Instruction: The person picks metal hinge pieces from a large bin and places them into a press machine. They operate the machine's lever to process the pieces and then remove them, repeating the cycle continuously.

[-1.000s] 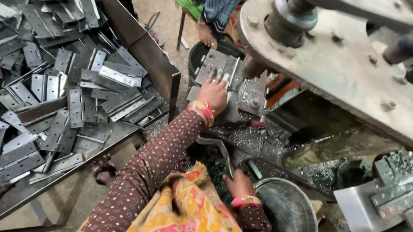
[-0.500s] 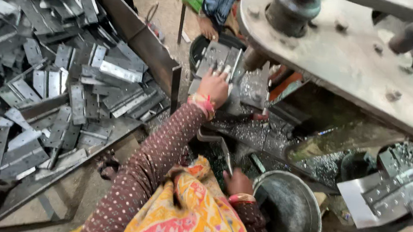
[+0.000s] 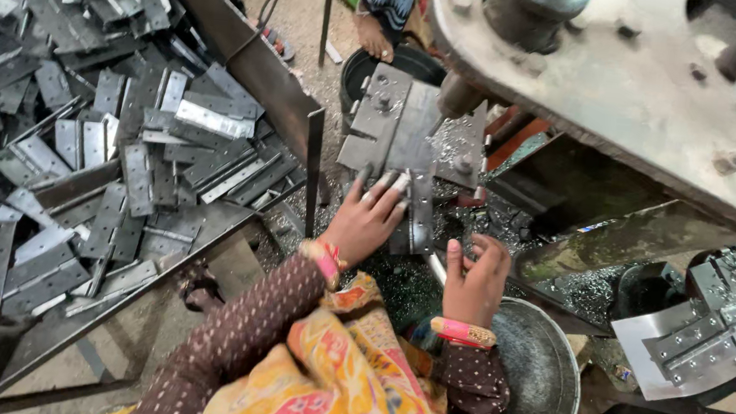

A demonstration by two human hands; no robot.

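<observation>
The left hand (image 3: 367,220) lies palm down with its fingers spread, the fingertips (image 3: 385,184) resting on the lower edge of a stack of flat grey metal plates (image 3: 397,125) that sits on the press bed, directly in front of the person. The right hand (image 3: 475,277) is held just to the right of the left hand and slightly nearer the body; its fingers are curled inward, and whether they grip anything cannot be told from this view. Both wrists carry bangles, pink and orange, over dotted brown sleeves. A round steel bowl (image 3: 539,382) stands below the right hand, close to the wrist. Metal chips and swarf cover the surface between the plates and the bowl. To the left, a slanted steel bin (image 3: 256,64) holds a large heap of grey hinge-like blanks (image 3: 116,149), well apart from both hands. The heavy machine arm (image 3: 627,88) spans the upper right of the view, above the plates. A black bucket (image 3: 371,65) stands just behind the plates, beside another person's foot (image 3: 374,34).
</observation>
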